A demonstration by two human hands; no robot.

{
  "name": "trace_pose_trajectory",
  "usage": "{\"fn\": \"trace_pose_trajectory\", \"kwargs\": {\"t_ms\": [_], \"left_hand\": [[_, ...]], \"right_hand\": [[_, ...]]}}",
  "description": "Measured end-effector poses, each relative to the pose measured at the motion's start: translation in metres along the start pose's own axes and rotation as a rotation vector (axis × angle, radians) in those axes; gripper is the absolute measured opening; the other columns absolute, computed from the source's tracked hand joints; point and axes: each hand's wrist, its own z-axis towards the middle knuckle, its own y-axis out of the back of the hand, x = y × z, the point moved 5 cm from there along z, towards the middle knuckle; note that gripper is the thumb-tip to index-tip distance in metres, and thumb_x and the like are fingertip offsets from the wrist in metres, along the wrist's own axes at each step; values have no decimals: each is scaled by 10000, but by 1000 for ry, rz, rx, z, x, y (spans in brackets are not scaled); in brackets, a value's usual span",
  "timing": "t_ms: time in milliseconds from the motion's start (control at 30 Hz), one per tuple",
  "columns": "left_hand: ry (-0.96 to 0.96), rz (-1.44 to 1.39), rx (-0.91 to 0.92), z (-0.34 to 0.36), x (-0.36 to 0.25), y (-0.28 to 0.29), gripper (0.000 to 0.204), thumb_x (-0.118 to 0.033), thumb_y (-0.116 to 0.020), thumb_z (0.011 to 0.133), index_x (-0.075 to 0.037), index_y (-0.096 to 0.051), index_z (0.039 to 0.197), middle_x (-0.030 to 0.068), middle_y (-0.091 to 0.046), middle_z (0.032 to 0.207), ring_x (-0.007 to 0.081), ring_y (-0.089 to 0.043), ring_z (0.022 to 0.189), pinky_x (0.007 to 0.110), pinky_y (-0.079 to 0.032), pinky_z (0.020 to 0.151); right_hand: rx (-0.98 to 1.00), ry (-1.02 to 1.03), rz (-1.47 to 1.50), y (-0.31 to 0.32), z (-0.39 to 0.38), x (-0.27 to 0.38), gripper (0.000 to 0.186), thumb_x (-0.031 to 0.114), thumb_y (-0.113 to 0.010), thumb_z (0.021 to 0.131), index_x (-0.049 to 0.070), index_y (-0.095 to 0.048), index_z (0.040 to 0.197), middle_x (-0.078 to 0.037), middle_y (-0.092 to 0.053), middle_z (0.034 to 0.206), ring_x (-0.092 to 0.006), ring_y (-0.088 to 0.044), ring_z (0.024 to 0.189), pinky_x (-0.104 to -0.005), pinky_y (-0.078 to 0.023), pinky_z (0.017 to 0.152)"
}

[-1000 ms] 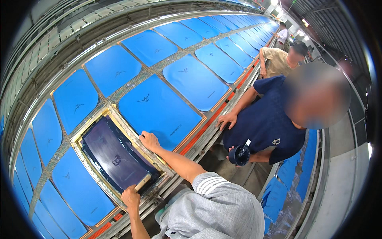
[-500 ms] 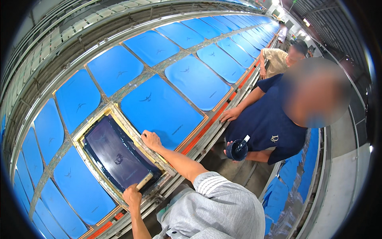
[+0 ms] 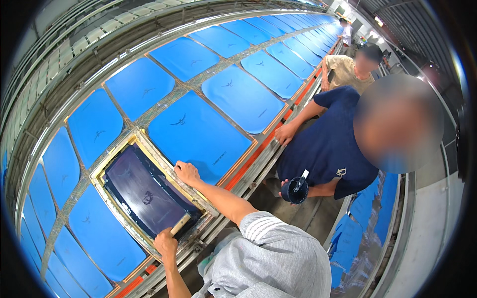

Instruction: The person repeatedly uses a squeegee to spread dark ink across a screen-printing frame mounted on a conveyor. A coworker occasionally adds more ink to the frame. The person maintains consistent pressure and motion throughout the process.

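A screen-printing frame (image 3: 115,209) with pale, ink-stained edges lies on the long table, over one of the blue sheets. Its mesh (image 3: 144,186) is dark purple, with dark ink along the borders and a small dark motif in it. My left hand (image 3: 165,243) is closed around the end of a wooden squeegee (image 3: 180,224) at the frame's near end. Part of the squeegee is hidden by my hand. My right hand (image 3: 188,174) rests with curled fingers on the frame's right side, gripping the edge, next to a printed blue sheet (image 3: 203,134).
Rows of blue sheets (image 3: 141,84) with small dark prints run along the table. At right, a co-worker in a navy shirt (image 3: 328,139) holds a dark ink cup (image 3: 294,191) with a pale-handled tool in it. Another person in a tan shirt (image 3: 343,72) stands beyond. A metal rail (image 3: 248,186) edges the table.
The view has shifted slightly. My hands and the frame keep their places relative to each other. The navy-shirted co-worker's head and body have shifted a little.
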Motion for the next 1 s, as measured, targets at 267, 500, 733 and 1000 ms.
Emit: {"fn": "trace_pose_trajectory", "kwargs": {"t_ms": [267, 500, 733, 1000], "left_hand": [[7, -1, -12, 1, 9, -10, 334, -21, -613, 724, -132, -791, 984, 172, -734, 912, 389, -705, 825, 475, -550, 749], [-2, -8, -6, 0, 2, -6, 330, -11, -611, 730, -123, -788, 986, 172, -734, 924, 384, -705, 835, 464, -551, 765], [17, -1, 2, -4, 9, -12, 331, -19, -611, 735, -140, -788, 987, 185, -729, 921, 386, -705, 829, 466, -552, 757], [-26, -26, -58, -2, 7, -15, 294, -43, -614, 700, -149, -780, 918, 177, -720, 841, 381, -702, 791, 481, -550, 708]], "right_hand": [[-53, 51, 17, 2, -4, 6, 292, 326, -537, 926, 116, -700, 1046, -190, -714, 866, -418, -684, 827, -518, -535, 756], [-73, 58, -3, -2, 0, -3, 285, 327, -545, 926, 116, -705, 1031, -202, -712, 879, -431, -681, 858, -521, -535, 766], [-56, 33, -8, -3, -4, 0, 281, 350, -551, 926, 139, -708, 1026, -193, -716, 899, -426, -682, 876, -514, -535, 774], [-35, 17, -30, 3, -3, -5, 284, 362, -529, 947, 176, -704, 1071, -205, -718, 956, -435, -675, 925, -531, -528, 812]]}}
